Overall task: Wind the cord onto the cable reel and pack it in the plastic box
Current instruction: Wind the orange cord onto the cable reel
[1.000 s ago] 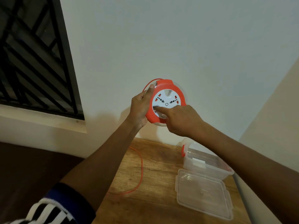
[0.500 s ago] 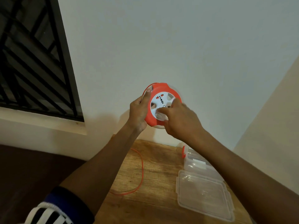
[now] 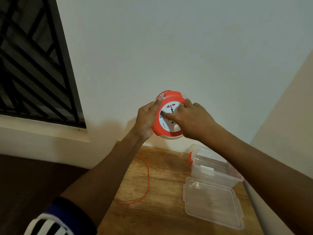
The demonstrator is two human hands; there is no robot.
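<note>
A round orange cable reel (image 3: 171,97) with a white socket face is held up in front of the wall, above the table's far edge. My left hand (image 3: 146,120) grips its left rim, thumb on the front. My right hand (image 3: 191,120) lies across the white face with the fingertips pressed on it. A thin orange cord (image 3: 147,182) loops loose on the wooden table (image 3: 162,216) below. The clear plastic box (image 3: 211,168) stands open at the table's far right, with its clear lid (image 3: 211,200) flat in front of it.
A white wall rises directly behind the table, and another wall closes in on the right. A dark barred window (image 3: 33,65) with a pale sill is at the left. The floor left of the table is dark.
My right hand has swept round the reel's white face, and the socket face has turned. The loose cord loop on the table looks about the same.
</note>
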